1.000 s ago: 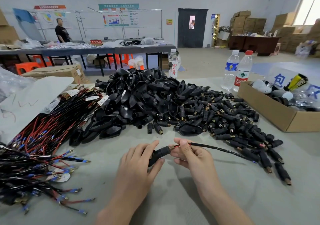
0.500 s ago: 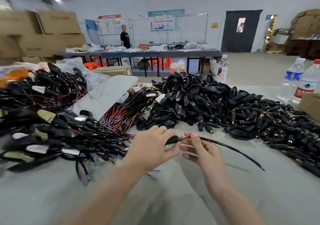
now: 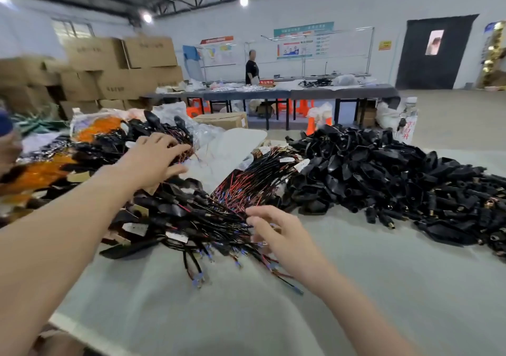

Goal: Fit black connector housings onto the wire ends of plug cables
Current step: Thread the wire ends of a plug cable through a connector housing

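Your left hand (image 3: 157, 161) is stretched out flat, fingers straight, holding nothing, over the heap of cables w/ housings on (image 3: 153, 207) at far left. Your right hand (image 3: 276, 235) hangs over the near wire ends (image 3: 219, 246), fingers loosely bent and touching or just above them. It's blurred, so can't tell if it pinches a wire.

Just beyond the right hand lies the bundle of bare plug cables (image 3: 246, 188), red and black leads w/ blue tips, no housings yet. To the right sits the big pile of loose black connector housings (image 3: 369, 174), all on the grey table (image 3: 356, 287).

Progress, my read: the left heap looks like done pcs, a fair no. of them. But the bare bundle and the housing pile are both large, so most of the job is left. Nothing is in your hands for fitting right now.
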